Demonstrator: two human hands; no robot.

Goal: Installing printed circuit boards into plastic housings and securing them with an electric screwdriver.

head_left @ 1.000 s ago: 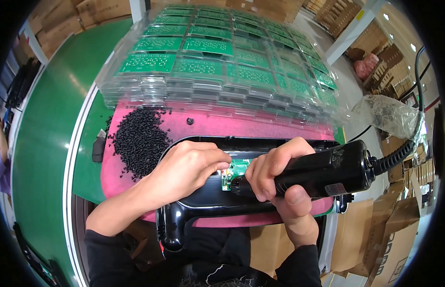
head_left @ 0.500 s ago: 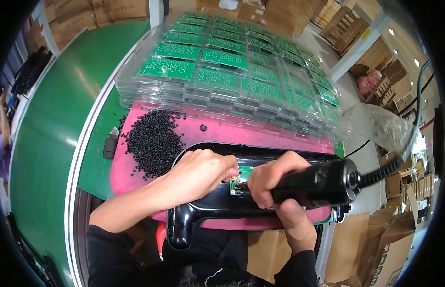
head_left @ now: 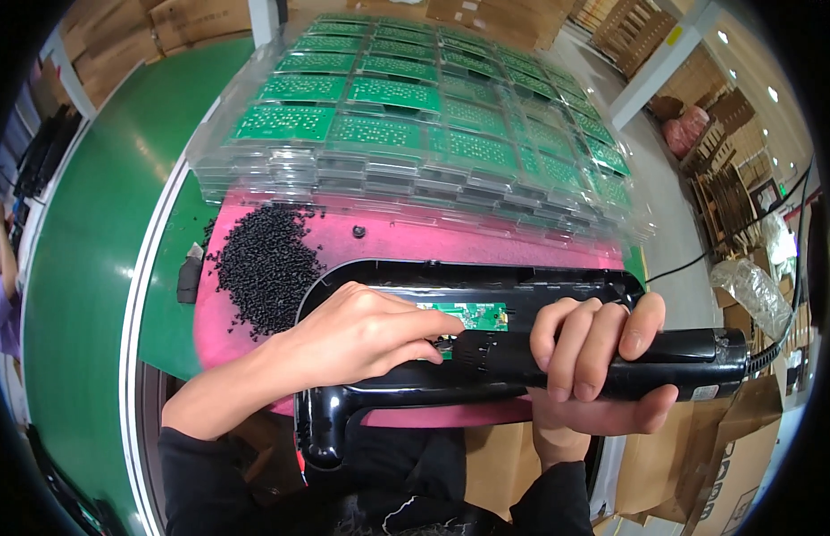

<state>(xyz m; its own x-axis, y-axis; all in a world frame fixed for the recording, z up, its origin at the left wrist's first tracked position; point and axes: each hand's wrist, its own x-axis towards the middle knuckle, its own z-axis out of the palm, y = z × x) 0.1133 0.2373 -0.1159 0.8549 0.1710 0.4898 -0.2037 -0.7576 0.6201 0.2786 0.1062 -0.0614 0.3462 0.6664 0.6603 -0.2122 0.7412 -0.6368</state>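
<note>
Head view, single entry.

Left hand (head_left: 361, 330): palm down on the long black moulded plastic housing (head_left: 486, 295), fingers curled together with the tips pressed at the edge of the small green circuit board (head_left: 468, 314) seated inside it. Whether the tips pinch anything there, cannot tell.

Right hand (head_left: 593, 357): fingers wrapped tight around the black barrel-shaped electric screwdriver (head_left: 629, 364), thumb underneath. The tool lies nearly level, its tip hidden at the left fingertips by the board; a black cable (head_left: 794, 330) runs from its rear end up the right edge.

Black housing: lies open side up across the near edge of the pink foam mat (head_left: 415, 241), its left end turning down into a stubby handle (head_left: 321, 429) towards the person.

Heap of small black screws (head_left: 263, 259): on the mat's left part, just beside the housing; one stray black piece (head_left: 358, 231) lies apart.

Stack of clear plastic trays (head_left: 343, 179): behind the mat, each pocket holding a green circuit board (head_left: 375, 132).

Green conveyor belt (head_left: 93, 268): along the left side.

Brown cardboard boxes (head_left: 692, 447): at lower right, below the screwdriver.
</note>
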